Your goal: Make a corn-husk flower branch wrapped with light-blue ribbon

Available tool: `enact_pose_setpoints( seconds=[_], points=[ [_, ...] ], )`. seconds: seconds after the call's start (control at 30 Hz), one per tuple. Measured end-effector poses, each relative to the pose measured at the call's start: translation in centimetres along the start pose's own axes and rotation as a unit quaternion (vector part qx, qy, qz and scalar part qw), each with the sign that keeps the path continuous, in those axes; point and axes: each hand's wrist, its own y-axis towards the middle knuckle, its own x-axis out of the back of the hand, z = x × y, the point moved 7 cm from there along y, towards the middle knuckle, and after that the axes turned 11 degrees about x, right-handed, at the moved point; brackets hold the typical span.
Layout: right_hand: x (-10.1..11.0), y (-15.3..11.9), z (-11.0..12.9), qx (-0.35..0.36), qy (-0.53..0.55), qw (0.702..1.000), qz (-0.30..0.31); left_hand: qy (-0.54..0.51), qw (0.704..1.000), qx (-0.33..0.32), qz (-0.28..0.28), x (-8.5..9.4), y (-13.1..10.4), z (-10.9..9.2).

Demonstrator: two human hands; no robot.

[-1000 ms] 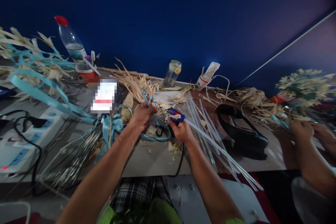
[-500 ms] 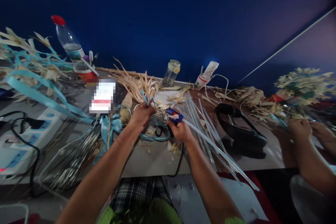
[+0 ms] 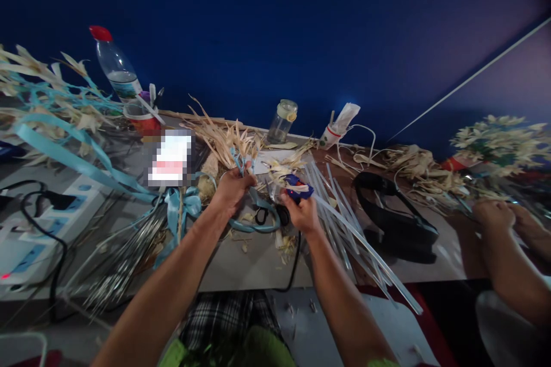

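My left hand (image 3: pixel 233 188) is closed around the stem end of a dried-husk flower bunch (image 3: pixel 241 143) tied with light blue ribbon. To its right, my right hand (image 3: pixel 301 209) is wrapped round a blue glue gun (image 3: pixel 300 188), and a long clear glue stick (image 3: pixel 357 235) runs out of its back toward the lower right. The gun's nozzle points left and lies apart from the bunch. Pale husk pieces (image 3: pixel 282 167) lie just behind the gun. A loop of blue ribbon (image 3: pixel 253 227) rests on the table below my hands.
Several clear sticks (image 3: pixel 333 212) and a black headset-like strap (image 3: pixel 398 223) lie right. A phone (image 3: pixel 171 156), wire bundle (image 3: pixel 129 264), power strip (image 3: pixel 55 223) and bottle (image 3: pixel 118 69) are left. A glass jar (image 3: pixel 282 121) stands behind. Another person's hands (image 3: pixel 495 218) work far right.
My right hand has moved a little to the right with the glue gun, away from the flower bunch. My left hand keeps its hold in nearly the same place.
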Motion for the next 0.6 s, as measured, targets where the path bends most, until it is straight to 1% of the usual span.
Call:
enact_pose_setpoints(
  seconds=[0.1, 0.17, 0.2, 0.23, 0.27, 0.33, 0.37, 0.43, 0.53, 0.6],
  points=[
    [0.6, 0.4, -0.2, -0.025, 0.031, 0.999, -0.035, 0.015, 1.0, -0.005, -0.011, 0.1, 0.2, 0.1],
    [0.7, 0.4, -1.3, -0.074, 0.089, 0.991, -0.066, 0.016, 1.0, -0.016, -0.008, 0.1, 0.3, 0.1],
    [0.7, 0.3, -2.0, -0.106, 0.133, 0.981, -0.094, 0.013, 1.0, -0.022, -0.003, 0.1, 0.3, 0.0],
    [0.8, 0.2, -2.9, -0.141, 0.183, 0.964, -0.131, 0.009, 1.0, -0.026, 0.005, 0.0, 0.4, 0.0],
    [0.9, 0.0, -3.7, -0.172, 0.235, 0.942, -0.169, 0.005, 1.0, -0.027, 0.011, 0.0, 0.4, 0.1],
    [0.9, -0.2, -4.9, -0.219, 0.337, 0.888, -0.225, -0.001, 0.999, -0.026, 0.019, 0.0, 0.5, 0.2],
    [0.8, -0.2, -5.2, -0.235, 0.381, 0.863, -0.235, -0.004, 0.999, -0.027, 0.022, 0.1, 0.5, 0.2],
    [0.4, -0.1, -5.5, -0.263, 0.449, 0.826, -0.218, -0.012, 0.999, -0.032, 0.03, 0.1, 0.6, 0.2],
    [-0.1, 0.1, -5.6, -0.286, 0.506, 0.793, -0.182, -0.023, 0.998, -0.044, 0.047, 0.0, 0.7, 0.1],
    [-0.3, 0.0, -5.9, -0.305, 0.519, 0.778, -0.18, -0.023, 0.997, -0.048, 0.057, -0.2, 0.5, 0.0]
  ],
)
